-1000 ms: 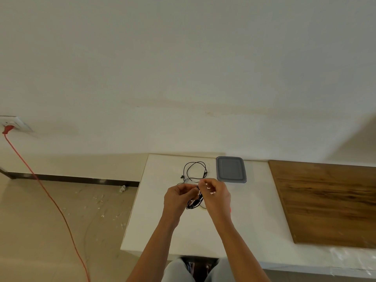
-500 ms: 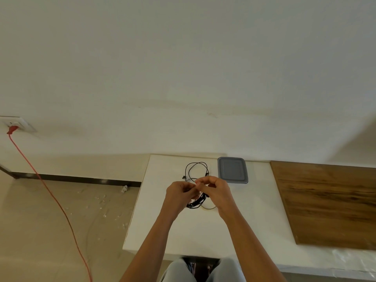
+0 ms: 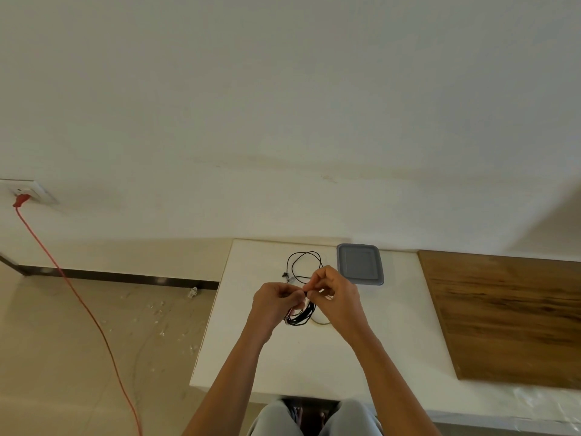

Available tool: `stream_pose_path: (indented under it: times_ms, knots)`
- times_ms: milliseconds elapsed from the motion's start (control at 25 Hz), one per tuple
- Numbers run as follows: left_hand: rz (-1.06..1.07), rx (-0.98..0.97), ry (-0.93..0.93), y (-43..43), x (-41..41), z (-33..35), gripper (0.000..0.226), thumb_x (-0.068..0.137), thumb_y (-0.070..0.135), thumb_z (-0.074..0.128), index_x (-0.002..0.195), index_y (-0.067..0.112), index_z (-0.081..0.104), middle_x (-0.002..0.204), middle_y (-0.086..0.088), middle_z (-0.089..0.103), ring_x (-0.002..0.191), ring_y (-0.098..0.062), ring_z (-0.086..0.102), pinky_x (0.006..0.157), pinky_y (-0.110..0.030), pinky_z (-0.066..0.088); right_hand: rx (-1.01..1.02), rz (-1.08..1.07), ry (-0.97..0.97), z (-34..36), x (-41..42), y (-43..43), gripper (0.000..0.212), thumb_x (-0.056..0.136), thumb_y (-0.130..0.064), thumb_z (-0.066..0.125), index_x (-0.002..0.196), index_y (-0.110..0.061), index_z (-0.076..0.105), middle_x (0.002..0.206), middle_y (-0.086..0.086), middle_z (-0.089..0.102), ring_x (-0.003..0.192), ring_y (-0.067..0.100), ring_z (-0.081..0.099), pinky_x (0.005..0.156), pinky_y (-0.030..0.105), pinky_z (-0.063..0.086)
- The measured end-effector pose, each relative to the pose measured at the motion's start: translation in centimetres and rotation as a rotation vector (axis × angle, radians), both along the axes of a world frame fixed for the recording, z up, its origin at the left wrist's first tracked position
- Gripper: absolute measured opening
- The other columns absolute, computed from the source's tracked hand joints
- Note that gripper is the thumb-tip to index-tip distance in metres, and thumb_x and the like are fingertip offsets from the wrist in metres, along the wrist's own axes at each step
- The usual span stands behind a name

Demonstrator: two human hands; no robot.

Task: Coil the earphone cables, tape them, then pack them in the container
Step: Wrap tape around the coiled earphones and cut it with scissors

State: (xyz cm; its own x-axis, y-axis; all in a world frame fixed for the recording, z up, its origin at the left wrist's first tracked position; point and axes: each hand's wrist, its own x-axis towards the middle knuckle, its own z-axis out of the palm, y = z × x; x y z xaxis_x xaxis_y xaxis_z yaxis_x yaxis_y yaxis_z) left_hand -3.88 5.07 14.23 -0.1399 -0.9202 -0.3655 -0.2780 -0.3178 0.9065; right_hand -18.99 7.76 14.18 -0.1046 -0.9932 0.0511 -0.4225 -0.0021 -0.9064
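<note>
Earphone cable bundle (image 3: 301, 318), coiled, hangs over the middle of the worktop (image 3: 283, 357), left grip (image 3: 274, 302) and right grip (image 3: 338, 297) both pinching it, apparently taping. Second cable (image 3: 288, 265) lies uncoiled by the far edge; container (image 3: 360, 264) beside it is lidded, packing yet to come.

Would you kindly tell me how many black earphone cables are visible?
2: one black coiled cable pinched between left hand and right hand; one loose black cable on the white table behind them. Hands may hide more.
</note>
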Motion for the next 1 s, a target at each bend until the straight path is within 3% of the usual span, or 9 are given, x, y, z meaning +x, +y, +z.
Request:
stream_pose_path:
  times_ms: [120, 200, 320, 400, 560, 680, 840, 1000]
  knots:
    - [0.049, 0.052, 0.106, 0.1, 0.1, 0.1, 0.012, 0.088, 0.013, 0.066, 0.081, 0.013, 0.076, 0.072, -0.008, 0.073, 0.053, -0.008, 0.059, 0.049, -0.014, 0.042, -0.145, -0.064, 0.052, -0.4, 0.3, 0.8, 0.023, 0.079, -0.002, 0.073, 0.084, -0.020, 0.061, 0.077, -0.012, 0.070, 0.079, 0.002, 0.066, 0.068, 0.012, 0.051]
    - [0.073, 0.094, 0.159, 0.1, 0.0, 0.2, 0.012, 0.089, 0.014, 0.067, 0.083, 0.012, 0.077, 0.076, -0.010, 0.073, 0.063, -0.014, 0.060, 0.061, -0.022, 0.046, -0.213, -0.094, 0.105, -0.7, 0.6, 1.1, 0.019, 0.079, -0.002, 0.074, 0.085, -0.015, 0.061, 0.076, -0.013, 0.067, 0.076, 0.001, 0.065, 0.065, 0.011, 0.050]
    - [0.083, 0.157, 0.225, 0.0, -0.2, 0.2, 0.012, 0.088, 0.016, 0.068, 0.088, 0.008, 0.077, 0.075, -0.009, 0.072, 0.065, -0.018, 0.057, 0.070, -0.032, 0.044, -0.350, -0.088, 0.301, -0.9, 0.8, 1.6, 0.010, 0.083, -0.006, 0.072, 0.083, -0.011, 0.063, 0.074, -0.006, 0.067, 0.068, 0.009, 0.062, 0.060, 0.028, 0.054]
    - [0.101, 0.211, 0.287, -0.1, -0.2, 0.3, 0.013, 0.088, 0.015, 0.067, 0.091, 0.004, 0.075, 0.070, -0.005, 0.070, 0.056, -0.015, 0.054, 0.064, -0.026, 0.046, -0.482, -0.088, 0.423, -1.1, 0.6, 1.6, 0.009, 0.080, -0.003, 0.074, 0.083, -0.009, 0.069, 0.074, -0.001, 0.068, 0.065, 0.016, 0.063, 0.056, 0.033, 0.054]
    - [0.170, 0.300, 0.378, -0.5, -0.3, 0.6, 0.009, 0.088, 0.009, 0.066, 0.087, 0.005, 0.075, 0.066, -0.005, 0.069, 0.048, -0.012, 0.051, 0.052, -0.021, 0.047, -0.626, -0.083, 0.536, -1.3, 0.5, 1.7, 0.017, 0.073, 0.003, 0.080, 0.081, -0.011, 0.073, 0.070, -0.002, 0.067, 0.063, 0.016, 0.061, 0.055, 0.027, 0.053]
    - [0.196, 0.280, 0.337, -0.6, -0.6, 0.6, 0.011, 0.090, 0.010, 0.065, 0.086, 0.006, 0.075, 0.062, -0.005, 0.067, 0.046, -0.013, 0.050, 0.049, -0.022, 0.045, -0.634, -0.038, 0.556, -1.6, 0.8, 1.4, 0.021, 0.073, 0.007, 0.077, 0.082, -0.012, 0.074, 0.071, -0.004, 0.067, 0.066, 0.014, 0.059, 0.059, 0.021, 0.051]
    - [0.243, 0.271, 0.296, -0.9, -1.0, 0.5, 0.011, 0.089, 0.010, 0.066, 0.089, 0.005, 0.075, 0.067, -0.007, 0.067, 0.051, -0.014, 0.049, 0.049, -0.023, 0.045, -0.580, -0.055, 0.547, -2.1, 1.3, 1.0, 0.025, 0.074, 0.012, 0.074, 0.081, -0.012, 0.074, 0.072, -0.002, 0.067, 0.067, 0.015, 0.059, 0.060, 0.025, 0.052]
    - [0.253, 0.276, 0.274, -0.8, -1.0, 0.4, 0.010, 0.089, 0.011, 0.066, 0.092, 0.005, 0.074, 0.067, -0.007, 0.066, 0.052, -0.014, 0.049, 0.049, -0.022, 0.045, -0.649, -0.090, 0.647, -2.6, 1.5, 1.1, 0.016, 0.073, 0.003, 0.079, 0.078, -0.013, 0.075, 0.066, -0.003, 0.068, 0.060, 0.014, 0.060, 0.055, 0.026, 0.051]
